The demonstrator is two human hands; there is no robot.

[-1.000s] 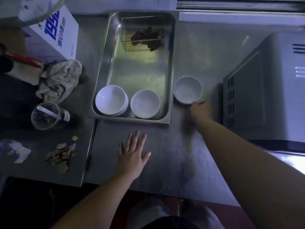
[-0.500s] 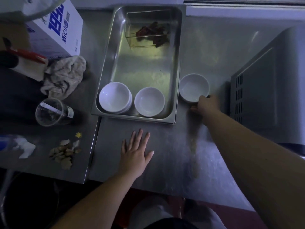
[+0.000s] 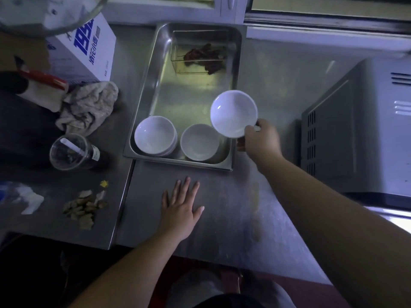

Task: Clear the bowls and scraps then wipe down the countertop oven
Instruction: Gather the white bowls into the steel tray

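Observation:
My right hand grips the rim of a white bowl and holds it in the air over the right side of a steel tray. In the tray's near end sit a stack of white bowls and a single white bowl. At its far end a clear box holds dried red chillies. My left hand lies flat, fingers spread, on the steel counter. The grey countertop oven stands at the right. Food scraps lie on the left counter.
A crumpled rag lies left of the tray. Below it lies a clear plastic cup on its side. A white and blue carton stands at the back left. Crumpled paper sits at the far left edge.
My right hand took hold of the white bowl beside the tray, lifted it off the counter and carried it left over the tray. My left hand stayed flat on the counter.

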